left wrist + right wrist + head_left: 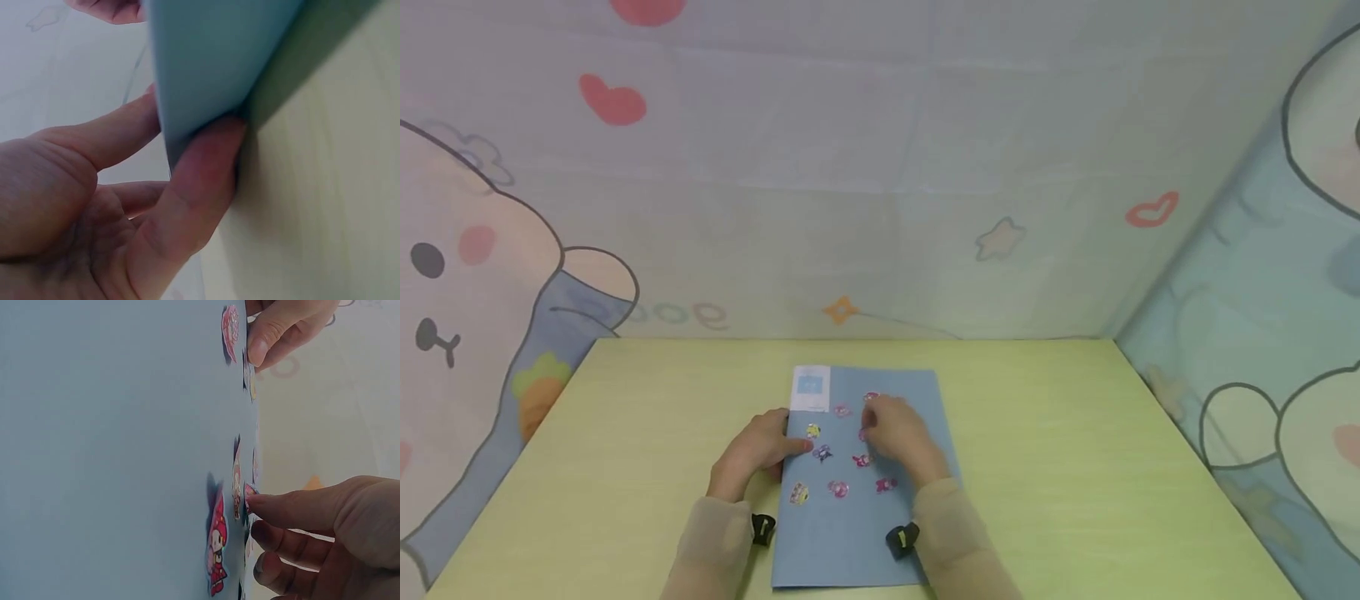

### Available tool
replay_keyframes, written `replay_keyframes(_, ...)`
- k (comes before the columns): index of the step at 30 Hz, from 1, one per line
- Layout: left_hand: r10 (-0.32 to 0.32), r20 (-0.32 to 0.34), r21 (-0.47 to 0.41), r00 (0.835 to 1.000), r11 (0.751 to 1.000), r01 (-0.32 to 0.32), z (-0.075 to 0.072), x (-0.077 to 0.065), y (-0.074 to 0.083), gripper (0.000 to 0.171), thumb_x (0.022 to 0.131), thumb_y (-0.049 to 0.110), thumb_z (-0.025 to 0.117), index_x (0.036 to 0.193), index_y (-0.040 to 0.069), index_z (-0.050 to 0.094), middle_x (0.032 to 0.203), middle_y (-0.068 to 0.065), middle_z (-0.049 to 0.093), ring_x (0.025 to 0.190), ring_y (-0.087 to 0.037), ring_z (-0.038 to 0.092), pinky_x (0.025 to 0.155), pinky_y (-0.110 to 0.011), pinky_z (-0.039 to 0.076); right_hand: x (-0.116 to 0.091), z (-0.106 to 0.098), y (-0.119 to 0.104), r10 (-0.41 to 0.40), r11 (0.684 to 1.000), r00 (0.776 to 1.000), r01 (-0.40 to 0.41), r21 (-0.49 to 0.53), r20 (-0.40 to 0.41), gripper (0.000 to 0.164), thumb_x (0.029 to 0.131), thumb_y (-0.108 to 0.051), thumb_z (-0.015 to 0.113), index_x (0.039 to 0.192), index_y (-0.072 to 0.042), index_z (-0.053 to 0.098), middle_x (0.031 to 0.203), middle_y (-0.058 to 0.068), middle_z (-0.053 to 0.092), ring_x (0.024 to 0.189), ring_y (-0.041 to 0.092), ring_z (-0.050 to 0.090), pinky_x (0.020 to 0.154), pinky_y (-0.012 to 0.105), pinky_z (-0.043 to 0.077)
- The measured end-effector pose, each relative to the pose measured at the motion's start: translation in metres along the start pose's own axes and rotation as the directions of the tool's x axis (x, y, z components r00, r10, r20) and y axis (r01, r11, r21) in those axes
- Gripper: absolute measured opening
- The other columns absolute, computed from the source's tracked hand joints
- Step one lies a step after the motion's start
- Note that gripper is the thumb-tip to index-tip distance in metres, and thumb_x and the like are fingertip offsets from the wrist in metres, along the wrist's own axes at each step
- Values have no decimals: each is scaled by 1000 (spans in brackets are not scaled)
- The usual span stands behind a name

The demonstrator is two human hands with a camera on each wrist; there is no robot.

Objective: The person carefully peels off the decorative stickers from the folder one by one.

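Note:
A blue booklet [842, 550] lies flat on the table, with a white label [811, 388] at its far left corner. Cartoon stickers dot its cover, among them a red-hooded figure [217, 547]. My left hand [763, 446] grips the booklet's left edge, thumb on the cover; the left wrist view shows a finger [206, 165] tucked underneath. Over the upper right of the cover, my right hand [897, 429] pinches a small pink sticker [249, 489] close to the surface, its thumb tip partly covering it. Several stickers have edges standing off the cover.
The pale yellow table [1052, 467] extends to both sides of the booklet. Behind it hangs a light cloth backdrop [850, 167] with hearts and stars, and a blue printed panel [1247, 350] stands on the right. Black wrist mounts [902, 540] sit at both sleeves.

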State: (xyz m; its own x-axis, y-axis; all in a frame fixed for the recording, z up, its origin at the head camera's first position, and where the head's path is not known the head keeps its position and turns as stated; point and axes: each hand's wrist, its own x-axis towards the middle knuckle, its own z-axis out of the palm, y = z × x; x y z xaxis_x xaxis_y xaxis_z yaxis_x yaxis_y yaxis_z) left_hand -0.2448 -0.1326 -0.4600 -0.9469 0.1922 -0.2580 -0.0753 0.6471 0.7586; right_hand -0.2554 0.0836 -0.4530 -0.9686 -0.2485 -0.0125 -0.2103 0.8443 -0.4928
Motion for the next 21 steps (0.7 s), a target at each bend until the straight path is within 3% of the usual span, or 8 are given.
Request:
replay_keyframes(4, -3, 6, -10, 1000, 1000, 3, 0, 0, 1, 34, 90, 14, 72, 113, -4, 55, 77, -10, 64, 55, -22, 65, 53, -35, 55, 0, 1, 0, 23, 1000, 1000, -24, -10, -13, 12, 87, -7, 71, 81, -13, 62, 75, -1, 55, 73, 17, 52, 66, 33, 47)
replay_keyframes(10, -10, -2, 21, 1000, 1000, 10, -1, 1, 2, 33, 90, 16, 72, 112, -3, 56, 76, -10, 64, 55, -21, 65, 54, -34, 54, -1, -3, 2, -25, 1000, 999, 25, -2, -36, 15, 87, -8, 70, 78, -13, 60, 74, -2, 54, 71, 17, 51, 64, 33, 45)
replay_keyframes(21, 0, -16, 56, 1000, 998, 1, -1, -4, 3, 33, 90, 17, 72, 112, -4, 57, 75, -9, 63, 53, -20, 63, 55, -33, 53, -12, -27, 11, -5, 993, 997, 14, 116, -77, 10, 90, -14, 71, 85, -14, 62, 79, -1, 58, 71, 17, 53, 63, 30, 47)
